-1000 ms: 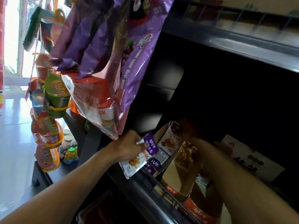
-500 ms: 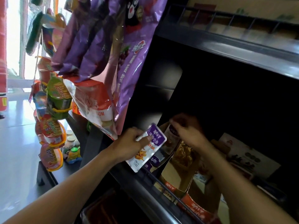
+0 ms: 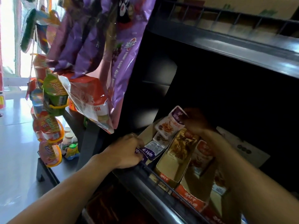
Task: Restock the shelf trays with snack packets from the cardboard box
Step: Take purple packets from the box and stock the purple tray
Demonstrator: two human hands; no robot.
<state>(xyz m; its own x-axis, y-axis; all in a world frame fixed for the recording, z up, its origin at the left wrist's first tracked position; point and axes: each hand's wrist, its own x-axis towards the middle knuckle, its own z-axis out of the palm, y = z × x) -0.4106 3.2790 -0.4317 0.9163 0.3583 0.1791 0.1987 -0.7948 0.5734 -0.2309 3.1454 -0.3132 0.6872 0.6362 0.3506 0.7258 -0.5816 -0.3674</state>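
We see a small white snack packet with a purple top band (image 3: 170,125) standing tilted at the back of the leftmost open cardboard shelf tray (image 3: 146,135), on the dark shelf's lower level. The right hand (image 3: 196,122) is over its top corner with fingers bent; the hand is blurred and in shadow, so we cannot tell for sure whether it pinches the packet or only touches it. Lower in the same tray lie more purple-and-white packets (image 3: 153,148), leaning against one another. The left hand (image 3: 127,151) rests at the tray's front, its fingers curled around the purple ends of those front packets, just above the thin black wire rail (image 3: 155,173) that runs along the shelf edge.

Beside this tray to the right stands a second cardboard tray holding brown-printed packets (image 3: 181,147), and next to that a tray with red-and-white packets (image 3: 203,152). Behind the right forearm a white printed card (image 3: 242,147) leans in the dark recess.

To the left, large glossy purple bags (image 3: 100,34) hang from above, with a clear red-and-white bag (image 3: 90,101) below them. Further left hangs a string of round green and red snack tubs (image 3: 51,110), and small bottles (image 3: 70,146) stand on a low black stand.
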